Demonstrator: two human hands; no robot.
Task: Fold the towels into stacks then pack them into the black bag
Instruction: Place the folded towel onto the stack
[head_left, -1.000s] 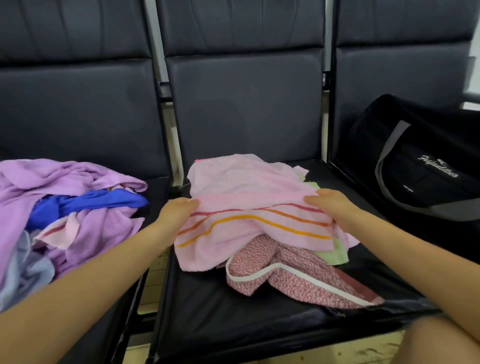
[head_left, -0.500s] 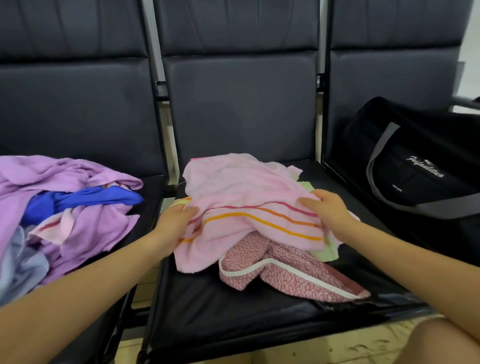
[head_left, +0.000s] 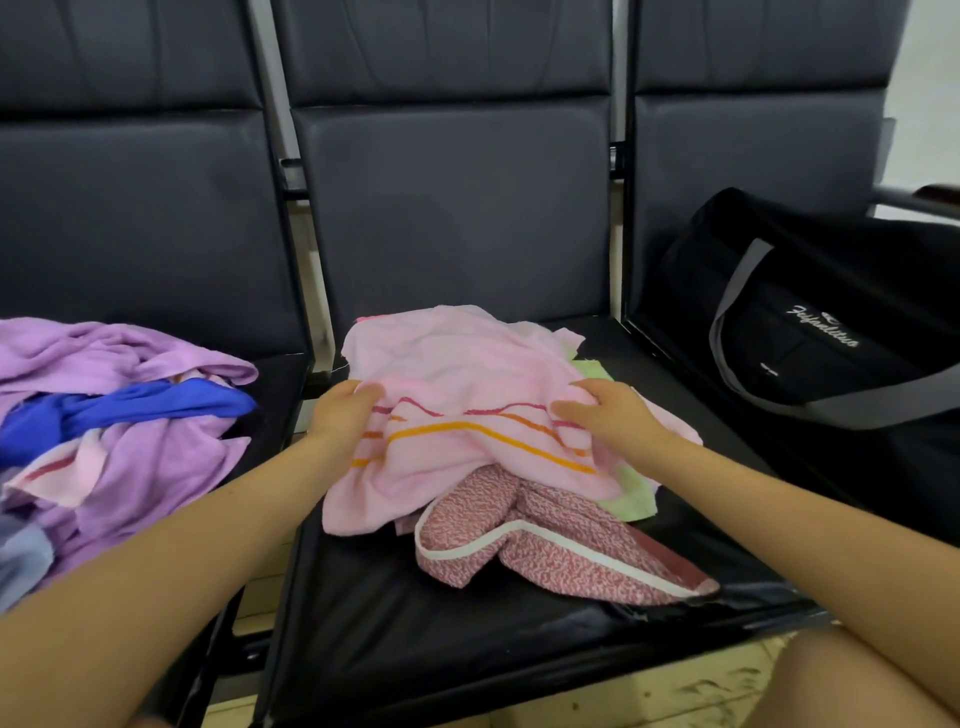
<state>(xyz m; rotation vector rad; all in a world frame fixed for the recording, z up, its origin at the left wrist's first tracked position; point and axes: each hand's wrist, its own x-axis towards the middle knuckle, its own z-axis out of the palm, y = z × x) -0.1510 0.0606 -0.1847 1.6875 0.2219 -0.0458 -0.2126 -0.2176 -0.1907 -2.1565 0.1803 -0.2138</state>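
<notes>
A pink towel with orange and red stripes (head_left: 467, 395) lies rumpled on the middle seat. My left hand (head_left: 343, 410) grips its left edge and my right hand (head_left: 608, 410) grips its right edge, bunching the cloth between them. Under it lie a red patterned towel with white trim (head_left: 545, 545) and a light green towel (head_left: 628, 499). A heap of purple, blue and pale towels (head_left: 119, 426) fills the left seat. The black bag (head_left: 831, 332) with grey straps sits on the right seat.
Three black padded chairs stand in a row; the middle seat (head_left: 415, 639) has bare cushion at its front. A tiled floor (head_left: 675, 691) shows below, and my knee (head_left: 841, 680) is at the lower right.
Both hands have closed on the pink towel's edges and drawn slightly together, bunching the striped part. The camera has shifted a little.
</notes>
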